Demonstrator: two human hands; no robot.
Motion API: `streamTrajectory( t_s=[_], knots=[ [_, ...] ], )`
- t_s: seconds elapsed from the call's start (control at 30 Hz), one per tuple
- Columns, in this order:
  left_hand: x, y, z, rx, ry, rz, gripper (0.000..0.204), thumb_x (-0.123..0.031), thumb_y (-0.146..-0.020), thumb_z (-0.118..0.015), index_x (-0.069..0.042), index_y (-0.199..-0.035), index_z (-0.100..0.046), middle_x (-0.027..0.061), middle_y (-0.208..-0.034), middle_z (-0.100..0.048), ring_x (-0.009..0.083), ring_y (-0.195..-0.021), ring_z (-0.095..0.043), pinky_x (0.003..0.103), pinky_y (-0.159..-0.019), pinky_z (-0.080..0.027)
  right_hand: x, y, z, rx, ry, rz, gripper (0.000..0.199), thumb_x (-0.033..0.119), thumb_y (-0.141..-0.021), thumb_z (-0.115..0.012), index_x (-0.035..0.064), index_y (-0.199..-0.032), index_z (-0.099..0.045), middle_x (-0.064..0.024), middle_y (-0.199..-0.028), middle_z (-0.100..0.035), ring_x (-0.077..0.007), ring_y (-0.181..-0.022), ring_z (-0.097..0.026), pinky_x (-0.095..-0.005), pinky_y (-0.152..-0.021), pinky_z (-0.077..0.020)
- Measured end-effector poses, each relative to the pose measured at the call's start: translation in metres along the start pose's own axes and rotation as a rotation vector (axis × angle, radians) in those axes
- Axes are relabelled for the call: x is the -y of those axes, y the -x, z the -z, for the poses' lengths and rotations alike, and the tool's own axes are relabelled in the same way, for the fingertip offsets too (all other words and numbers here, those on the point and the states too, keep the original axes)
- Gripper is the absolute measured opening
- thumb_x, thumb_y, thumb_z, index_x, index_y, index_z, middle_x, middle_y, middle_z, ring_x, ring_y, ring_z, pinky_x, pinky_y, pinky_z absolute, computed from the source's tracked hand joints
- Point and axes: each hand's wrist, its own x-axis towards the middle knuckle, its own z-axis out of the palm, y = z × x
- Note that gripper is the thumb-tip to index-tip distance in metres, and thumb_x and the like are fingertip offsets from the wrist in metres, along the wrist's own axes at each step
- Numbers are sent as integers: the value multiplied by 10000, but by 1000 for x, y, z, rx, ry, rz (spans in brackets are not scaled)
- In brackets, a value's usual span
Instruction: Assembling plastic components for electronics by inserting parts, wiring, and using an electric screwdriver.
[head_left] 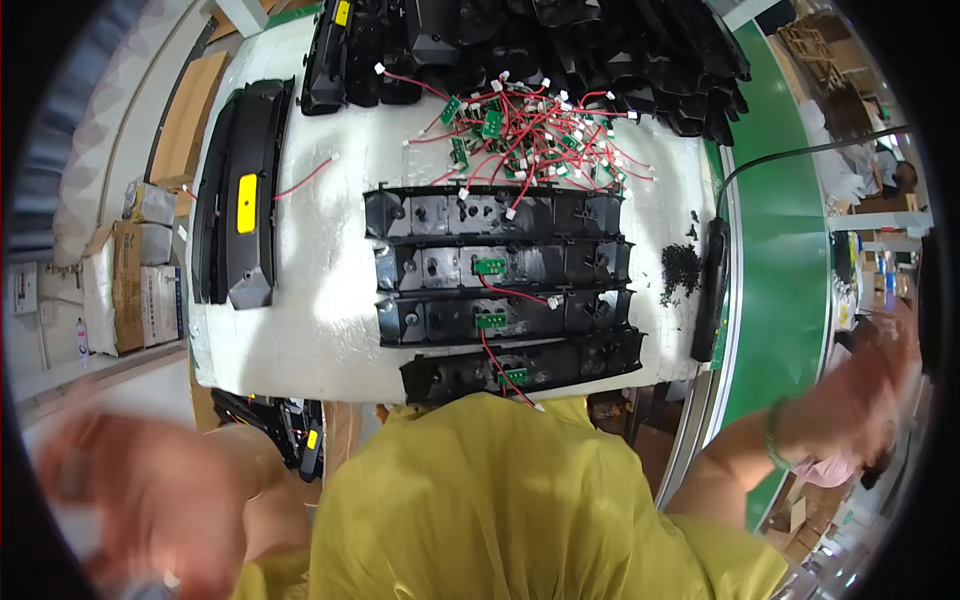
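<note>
white table bears black trays hollow-side up, likely for access; left hand and right hand blur (can't tell either grip).

No words or numbers can be read. A plain yellow label sits on a long black case at the left of the table; a second yellow label marks a case at the far edge. Near left, below the tabletop, a smaller yellow label shows on a black part.
</note>
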Motion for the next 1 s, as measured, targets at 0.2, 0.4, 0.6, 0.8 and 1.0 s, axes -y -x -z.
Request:
streamTrajectory(
  t_s=[0.2, 0.4, 0.6, 0.8, 1.0],
  knots=[
    [45, 74, 15, 1302, -437, 694, 584, -319, -619, -795, 18, -1050, -589, 234, -1265, -501, 388, -1219, -439, 498, -1000, -370, -52, 117, -26, 259, 253, -796, 239, 72, -902, -559, 10, -1124, -623, -81, -1027, -647, -128, -858, -603, -242, -745, -480],
    [30, 114, 1, 1656, -449, 759, 845, -284, -472, -874, -13, -1162, -469, 202, -1499, -145, 423, -1382, -131, 580, -1095, -158, -75, 119, -20, 423, 433, -674, 226, 99, -892, -580, 38, -1102, -637, -86, -982, -658, -156, -827, -620, -273, -722, -499],
    [34, 111, 8, 1630, -471, 893, 749, -225, -525, -849, -52, -1120, -430, 171, -1496, -184, 420, -1377, -151, 561, -1097, -192, -97, 145, 3, 435, 404, -811, 271, 139, -905, -575, 37, -1153, -614, -89, -1077, -650, -156, -877, -612, -282, -751, -497],
    [24, 100, 9, 1668, -533, 866, 703, -210, -524, -848, -64, -1083, -448, 177, -1498, -202, 416, -1385, -144, 540, -1102, -179, -99, 173, 15, 530, 382, -969, 411, 222, -918, -580, 27, -1274, -515, -122, -1178, -592, -170, -905, -597, -293, -740, -481],
    [82, 97, -37, 1338, -315, 570, 298, -213, -777, -693, -62, -1020, -611, 157, -1266, -514, 371, -1162, -473, 412, -965, -402, -93, 182, 0, 554, 221, -1198, 515, 291, -886, -633, -3, -1284, -492, -84, -874, -633, -109, -680, -553, -239, -619, -452]
  ],
)
